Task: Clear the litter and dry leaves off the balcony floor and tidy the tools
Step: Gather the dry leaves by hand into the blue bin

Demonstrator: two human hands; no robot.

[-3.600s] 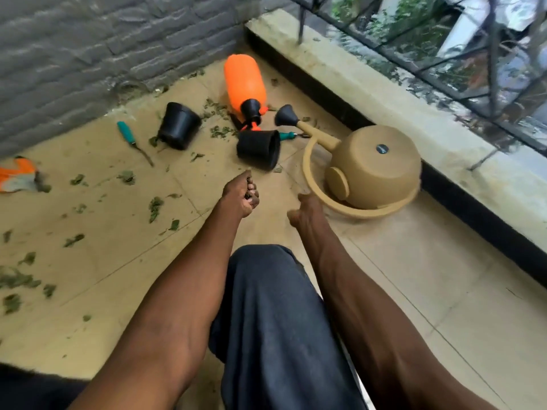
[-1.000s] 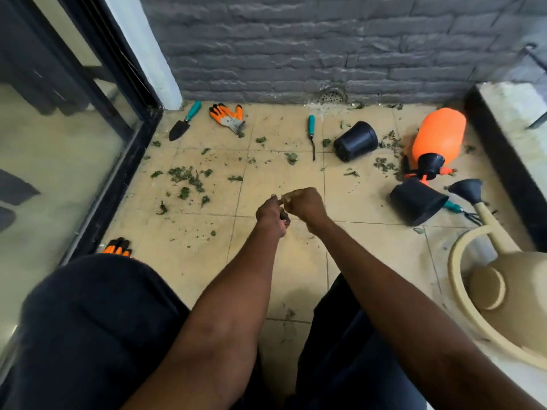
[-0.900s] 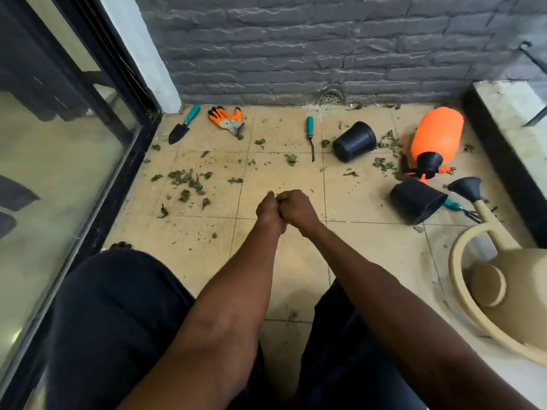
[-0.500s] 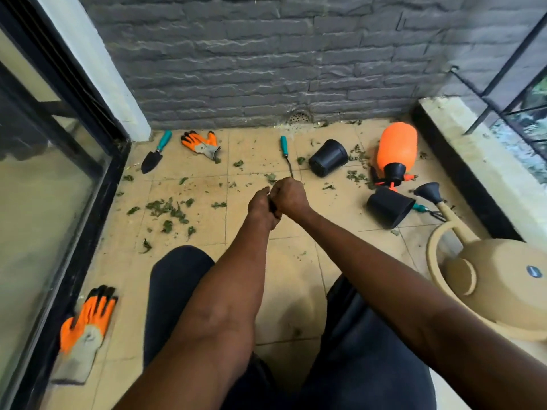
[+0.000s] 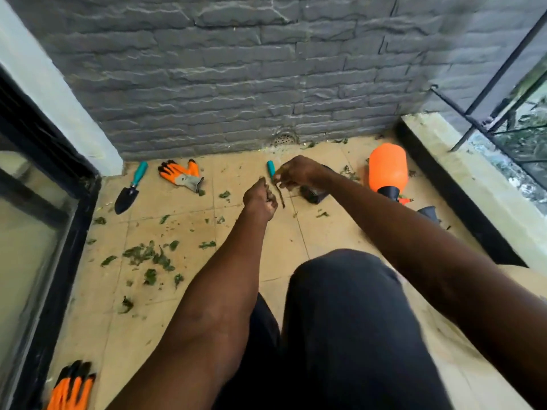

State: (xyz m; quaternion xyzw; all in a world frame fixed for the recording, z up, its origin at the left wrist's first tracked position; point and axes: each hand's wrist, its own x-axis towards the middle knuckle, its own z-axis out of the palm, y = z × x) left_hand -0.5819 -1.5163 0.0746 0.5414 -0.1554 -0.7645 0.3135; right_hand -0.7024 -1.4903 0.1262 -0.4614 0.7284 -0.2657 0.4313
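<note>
Dry green leaf scraps (image 5: 149, 255) litter the tan tiles, thickest at the left. My left hand (image 5: 260, 199) is curled into a fist around small dark leaf bits, held out over the floor. Just right of it my right hand (image 5: 299, 173) has its fingers curled, with the fingertips in line with a teal-handled weeder (image 5: 270, 167) lying below; contact is unclear. A teal-handled trowel (image 5: 130, 190) and an orange glove (image 5: 180, 176) lie by the back wall. A second orange glove (image 5: 71, 389) lies near left. An orange sprayer bottle (image 5: 387, 170) lies at the right.
A grey brick wall (image 5: 236, 69) with a floor drain (image 5: 284, 139) closes the back. A black-framed glass door (image 5: 44, 232) runs along the left, a raised ledge (image 5: 473, 184) with railing along the right. A black pot (image 5: 312, 195) shows behind my right wrist. My knees fill the foreground.
My hands, pressed together half a second ago, have parted; the right one moved up and right. The view shifted forward, so the watering can dropped out of sight.
</note>
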